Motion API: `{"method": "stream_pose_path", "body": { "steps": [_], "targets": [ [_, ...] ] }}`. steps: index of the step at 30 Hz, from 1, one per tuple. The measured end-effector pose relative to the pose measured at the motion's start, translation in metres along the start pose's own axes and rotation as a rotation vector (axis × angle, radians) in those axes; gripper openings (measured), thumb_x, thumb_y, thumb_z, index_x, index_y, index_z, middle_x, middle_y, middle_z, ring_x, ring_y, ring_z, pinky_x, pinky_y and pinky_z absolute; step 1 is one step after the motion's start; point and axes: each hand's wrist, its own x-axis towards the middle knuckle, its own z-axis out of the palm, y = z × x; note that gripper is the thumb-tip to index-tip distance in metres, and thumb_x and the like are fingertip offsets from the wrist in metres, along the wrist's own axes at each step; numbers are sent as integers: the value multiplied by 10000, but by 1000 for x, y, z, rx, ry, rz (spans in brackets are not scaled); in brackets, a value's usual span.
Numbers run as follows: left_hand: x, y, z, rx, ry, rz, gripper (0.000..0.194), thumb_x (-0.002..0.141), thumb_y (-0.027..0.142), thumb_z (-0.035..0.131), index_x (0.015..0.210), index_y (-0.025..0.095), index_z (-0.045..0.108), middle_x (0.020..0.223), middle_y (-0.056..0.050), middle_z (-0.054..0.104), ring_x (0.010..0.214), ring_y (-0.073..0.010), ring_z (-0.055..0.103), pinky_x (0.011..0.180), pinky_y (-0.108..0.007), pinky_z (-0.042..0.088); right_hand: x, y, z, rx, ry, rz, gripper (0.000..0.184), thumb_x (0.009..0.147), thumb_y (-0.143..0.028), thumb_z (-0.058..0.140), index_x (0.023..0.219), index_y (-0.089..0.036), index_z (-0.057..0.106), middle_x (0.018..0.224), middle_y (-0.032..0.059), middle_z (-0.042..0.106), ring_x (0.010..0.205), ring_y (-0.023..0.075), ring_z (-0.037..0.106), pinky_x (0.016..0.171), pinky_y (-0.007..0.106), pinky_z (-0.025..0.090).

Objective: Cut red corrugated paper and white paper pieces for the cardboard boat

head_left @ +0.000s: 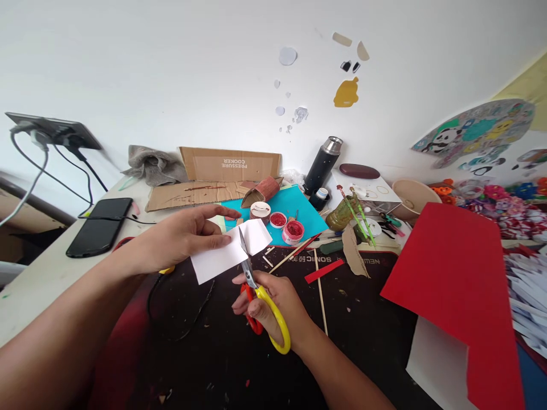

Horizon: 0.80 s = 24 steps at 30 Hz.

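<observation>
My left hand (186, 234) pinches a white sheet of paper (222, 253) above the dark desk mat (213, 341), thumb and fingers closed on its left part. My right hand (273, 304) grips scissors (260, 296) with red and yellow handles. Their blades point up into the lower edge of the paper, near its middle. Just behind the paper lie two open pots of red paint (287, 226) on a teal sheet (294, 208).
A big red card (457, 273) lies at the right over white paper. A black phone (100, 226), cables, cardboard (200, 191), a black flask (322, 165), a jar of brushes (346, 212), wooden sticks and a red strip (323, 271) crowd the desk's back.
</observation>
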Motion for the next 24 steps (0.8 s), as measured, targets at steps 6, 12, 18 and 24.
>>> {"method": "stream_pose_path", "body": {
  "steps": [6, 12, 18, 24],
  "targets": [
    [0, -4, 2, -3, -14, 3, 609, 984, 592, 730, 1505, 313, 580, 652, 57, 521, 509, -141, 414, 470, -259, 265, 1, 5, 0, -39, 22, -19, 923, 738, -971, 740, 1214, -181, 780, 790, 23, 709, 509, 141, 666, 467, 229, 494],
    [-1, -1, 5, -2, -20, 19, 584, 996, 594, 720, 1491, 313, 589, 653, 56, 527, 532, -138, 417, 498, -259, 273, 1, 7, 0, -72, 55, -43, 783, 847, -875, 746, 1178, -167, 781, 756, 11, 684, 469, 111, 620, 443, 202, 445],
    [-1, 1, 7, -9, -33, 8, 609, 992, 612, 718, 1497, 303, 579, 646, 59, 515, 538, -135, 399, 500, -257, 256, 0, 5, 1, -84, 63, -32, 683, 894, -802, 756, 1151, -169, 766, 702, -16, 644, 464, 111, 604, 440, 203, 446],
    [-1, 2, 12, -29, -28, -8, 680, 960, 631, 748, 1514, 275, 578, 664, 56, 517, 582, -138, 400, 514, -246, 296, 0, 3, 2, -58, 72, -38, 609, 919, -737, 777, 1114, -161, 754, 709, -22, 638, 445, 93, 585, 419, 183, 423]
  ]
}}
